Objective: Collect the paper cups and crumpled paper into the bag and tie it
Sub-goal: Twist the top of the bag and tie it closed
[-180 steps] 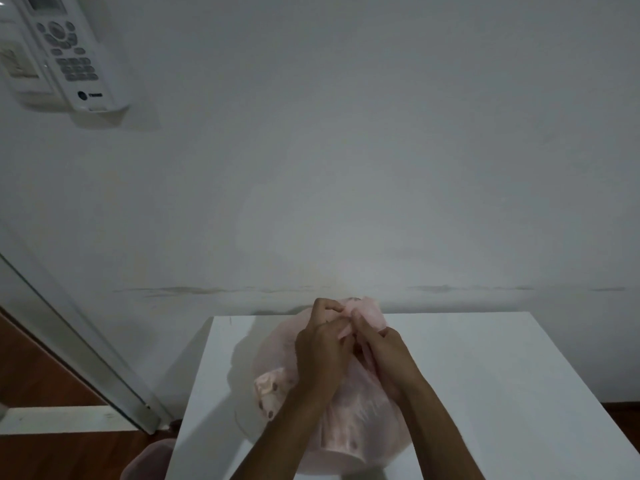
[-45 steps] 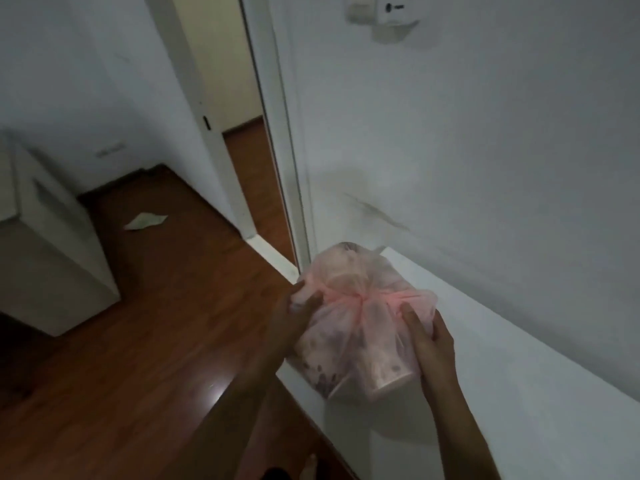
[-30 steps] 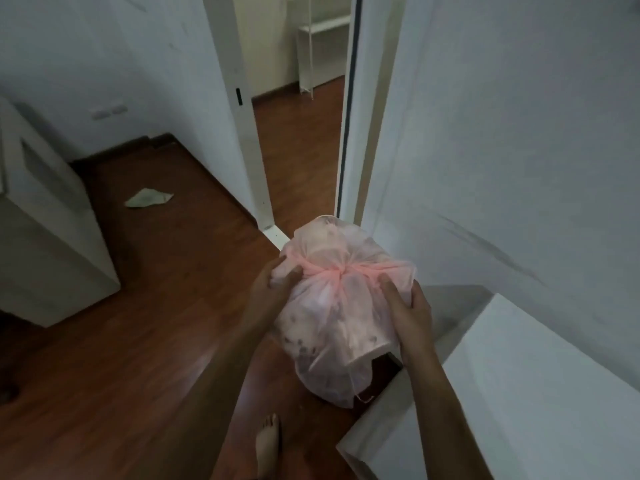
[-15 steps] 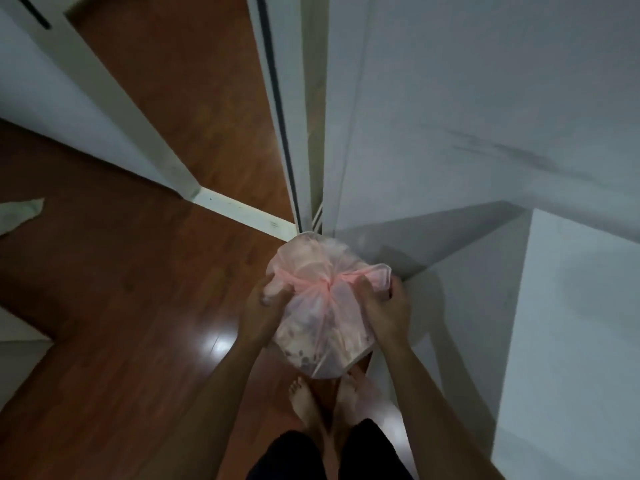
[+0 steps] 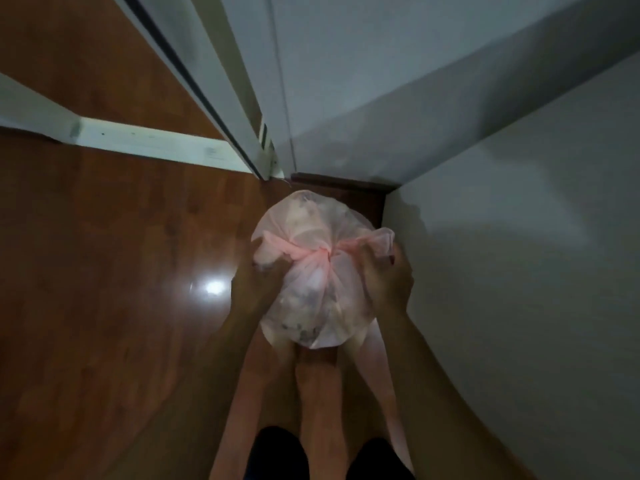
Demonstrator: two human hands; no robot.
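The bag (image 5: 313, 278) hangs between the two hands, directly in front of the person and above the floor (image 5: 104, 271), with the feet (image 5: 318, 382) showing just beneath its lower edge. Its knot (image 5: 320, 255) faces up toward the camera, so the bag's long axis runs roughly straight down, from knot to rounded bottom.

The left hand (image 5: 254, 282) grips the bag's left side, fingers curled into the plastic just beside one loose tail of the tie. The right hand (image 5: 389, 277) pinches the other tail (image 5: 381, 241) and the plastic under it on the right side. Both hands sit level with the knot and about equally near it, one to each side, neither favoured.

Pale lumps show through the pink film (cups or paper, too blurred to tell which). The table (image 5: 519, 271) stands just to the right, well above the floor, and the bag is clear of it.

Collecting and tying look done. If the bag is to be set down, the way is straight down onto the floor near the wall (image 5: 381, 81) corner, with both hands lowering together so the knot stays on top.
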